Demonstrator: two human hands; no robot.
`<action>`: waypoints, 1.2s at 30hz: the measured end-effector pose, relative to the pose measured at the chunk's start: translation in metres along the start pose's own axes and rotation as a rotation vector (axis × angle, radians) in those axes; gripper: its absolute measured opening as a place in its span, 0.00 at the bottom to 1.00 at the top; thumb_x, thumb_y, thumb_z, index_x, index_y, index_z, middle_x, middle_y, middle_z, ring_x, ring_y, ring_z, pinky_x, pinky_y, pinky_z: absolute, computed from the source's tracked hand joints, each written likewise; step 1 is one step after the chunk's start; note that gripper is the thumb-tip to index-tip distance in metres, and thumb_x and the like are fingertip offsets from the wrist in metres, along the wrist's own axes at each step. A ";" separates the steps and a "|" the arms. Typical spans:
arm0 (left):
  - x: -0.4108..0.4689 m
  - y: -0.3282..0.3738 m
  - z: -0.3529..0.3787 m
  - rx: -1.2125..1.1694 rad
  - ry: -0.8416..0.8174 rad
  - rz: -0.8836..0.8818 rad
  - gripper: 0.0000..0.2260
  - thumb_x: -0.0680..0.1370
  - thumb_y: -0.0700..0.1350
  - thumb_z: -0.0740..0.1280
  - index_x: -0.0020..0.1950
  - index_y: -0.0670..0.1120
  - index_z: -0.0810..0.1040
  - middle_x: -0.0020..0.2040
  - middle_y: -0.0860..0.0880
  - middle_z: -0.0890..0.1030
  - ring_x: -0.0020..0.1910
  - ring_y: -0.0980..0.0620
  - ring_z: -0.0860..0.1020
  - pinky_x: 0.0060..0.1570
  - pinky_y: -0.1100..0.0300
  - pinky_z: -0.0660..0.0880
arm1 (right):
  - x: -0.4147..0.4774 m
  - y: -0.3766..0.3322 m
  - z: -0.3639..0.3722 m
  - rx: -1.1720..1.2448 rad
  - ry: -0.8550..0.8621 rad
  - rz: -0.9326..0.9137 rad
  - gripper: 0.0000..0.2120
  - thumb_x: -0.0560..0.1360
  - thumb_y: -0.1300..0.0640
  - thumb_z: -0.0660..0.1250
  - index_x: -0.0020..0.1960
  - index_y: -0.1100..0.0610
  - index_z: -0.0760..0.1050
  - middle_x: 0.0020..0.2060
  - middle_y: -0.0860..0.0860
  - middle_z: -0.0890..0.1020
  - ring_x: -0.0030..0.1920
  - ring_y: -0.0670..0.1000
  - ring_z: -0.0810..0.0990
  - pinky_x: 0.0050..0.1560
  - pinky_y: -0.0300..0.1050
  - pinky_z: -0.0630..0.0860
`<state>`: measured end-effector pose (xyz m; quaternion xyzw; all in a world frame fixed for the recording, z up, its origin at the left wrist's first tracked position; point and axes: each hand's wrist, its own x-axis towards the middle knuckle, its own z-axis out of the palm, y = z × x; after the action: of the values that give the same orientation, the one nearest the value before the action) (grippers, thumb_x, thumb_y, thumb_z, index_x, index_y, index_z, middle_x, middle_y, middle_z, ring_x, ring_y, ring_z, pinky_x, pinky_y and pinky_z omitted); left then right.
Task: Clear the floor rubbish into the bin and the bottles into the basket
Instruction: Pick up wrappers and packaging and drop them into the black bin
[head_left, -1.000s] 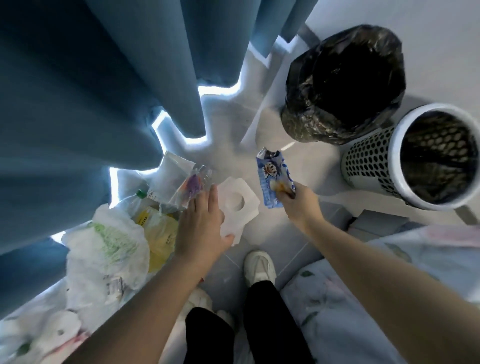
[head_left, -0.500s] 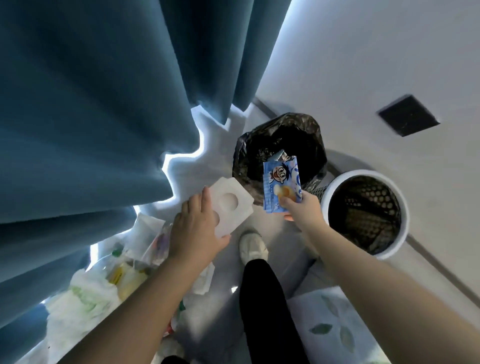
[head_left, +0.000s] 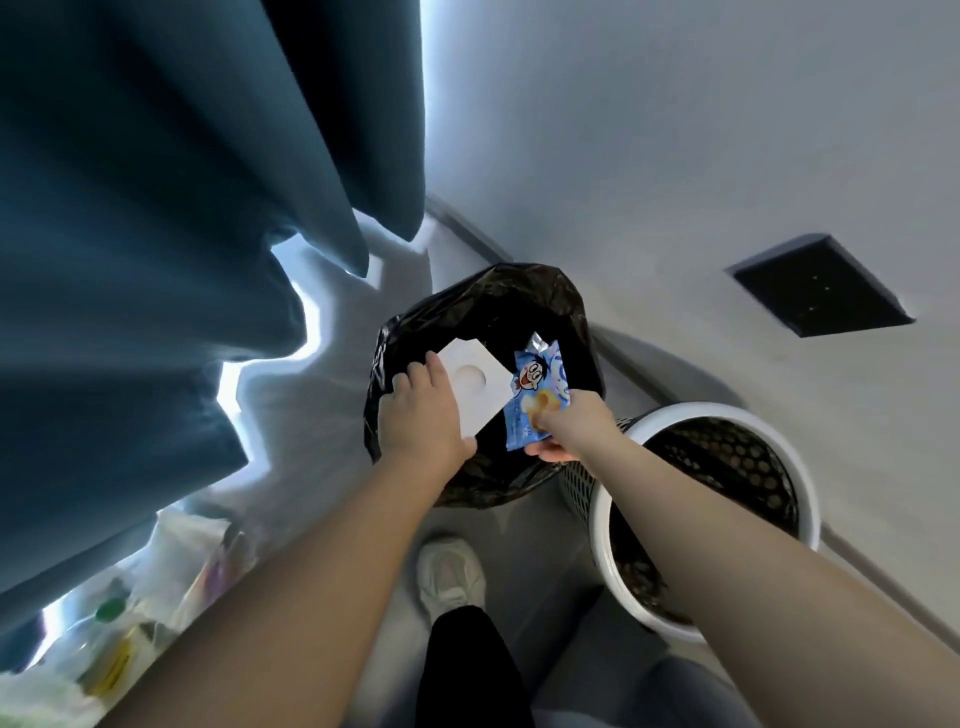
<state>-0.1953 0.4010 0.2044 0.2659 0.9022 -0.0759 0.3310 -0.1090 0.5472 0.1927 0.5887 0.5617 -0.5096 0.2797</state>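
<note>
- The left hand (head_left: 423, 415) pinches a white card (head_left: 480, 387) with a round hole. The right hand (head_left: 563, 431) clamps the lower end of a blue snack wrapper (head_left: 535, 387) between thumb and fingers.
- A second ago both hands were low beside the floor litter. Now both pieces hang over the open mouth of the black-lined bin (head_left: 519, 288) at frame centre, so letting go looks like the next move.
- The white perforated basket (head_left: 696, 409) sits just right of the bin and touches it. It seems empty, though its bottom is dim.
- At lower left, under the blue curtain (head_left: 156, 208), the rubbish pile (head_left: 171, 566) remains, including a green-capped bottle (head_left: 110, 612).
- Nothing blocks the drop; a shoe (head_left: 451, 577) stands near the bin's base.
</note>
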 end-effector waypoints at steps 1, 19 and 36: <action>0.007 0.003 0.004 0.017 -0.009 -0.006 0.51 0.70 0.63 0.70 0.77 0.39 0.44 0.70 0.41 0.63 0.66 0.44 0.65 0.58 0.53 0.69 | 0.007 -0.001 0.003 -0.001 -0.009 0.000 0.13 0.76 0.62 0.66 0.59 0.61 0.71 0.48 0.61 0.81 0.37 0.59 0.86 0.41 0.54 0.84; -0.118 -0.068 0.018 0.041 0.078 0.079 0.42 0.75 0.66 0.59 0.79 0.45 0.45 0.79 0.42 0.48 0.78 0.43 0.45 0.73 0.38 0.45 | -0.091 0.033 0.036 -1.027 0.263 -0.682 0.37 0.77 0.41 0.62 0.79 0.48 0.49 0.79 0.52 0.52 0.78 0.56 0.49 0.74 0.58 0.55; -0.283 -0.238 0.251 0.003 -0.188 -0.149 0.37 0.74 0.67 0.61 0.77 0.49 0.56 0.78 0.45 0.57 0.77 0.42 0.54 0.72 0.35 0.49 | -0.103 0.218 0.287 -1.500 -0.083 -0.822 0.36 0.78 0.45 0.62 0.78 0.49 0.46 0.78 0.54 0.51 0.78 0.57 0.48 0.73 0.59 0.54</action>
<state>-0.0003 -0.0008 0.1826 0.1904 0.8842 -0.1260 0.4075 0.0312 0.2036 0.1408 -0.0215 0.9085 -0.0852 0.4086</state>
